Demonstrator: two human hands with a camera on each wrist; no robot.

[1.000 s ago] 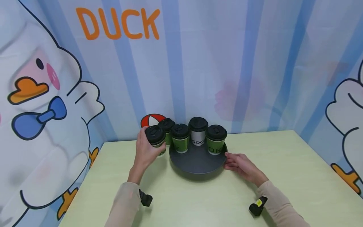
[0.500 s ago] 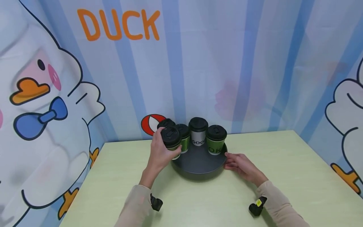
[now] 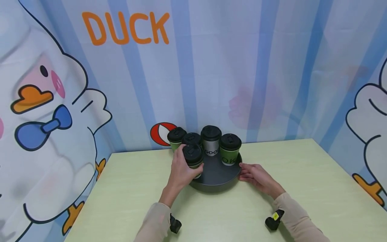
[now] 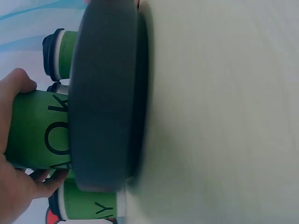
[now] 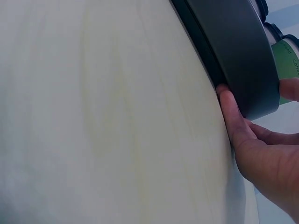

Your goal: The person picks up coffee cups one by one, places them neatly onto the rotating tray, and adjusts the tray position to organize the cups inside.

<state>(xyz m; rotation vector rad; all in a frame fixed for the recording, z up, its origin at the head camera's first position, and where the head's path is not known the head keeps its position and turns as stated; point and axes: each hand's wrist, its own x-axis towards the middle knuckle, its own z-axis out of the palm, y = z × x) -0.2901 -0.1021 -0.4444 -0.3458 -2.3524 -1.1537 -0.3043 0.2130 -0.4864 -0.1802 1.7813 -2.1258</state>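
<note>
My left hand (image 3: 180,171) grips a green paper cup (image 4: 39,130) with a black lid, upright at the front left of a round dark grey tray (image 3: 217,176). The tray's rim hides the cup's base, so I cannot tell whether it touches the tray. My right hand (image 3: 258,178) holds the tray's right edge, fingers at the underside and thumb by the rim. On the tray stand a white cup (image 3: 211,146), a green cup (image 3: 229,155) at the right, and another lidded cup (image 3: 191,138), partly hidden behind the gripped one.
One more green cup (image 3: 176,136) stands on the table behind the tray's left side, partly hidden. The pale yellow table (image 3: 235,215) ends against a curtain (image 3: 223,67) printed with ducks. Each wrist carries a small black camera (image 3: 274,220).
My left hand has carried its green cup rightward and toward me, from left of the tray to its front left part. The right hand and the tray have stayed in place.
</note>
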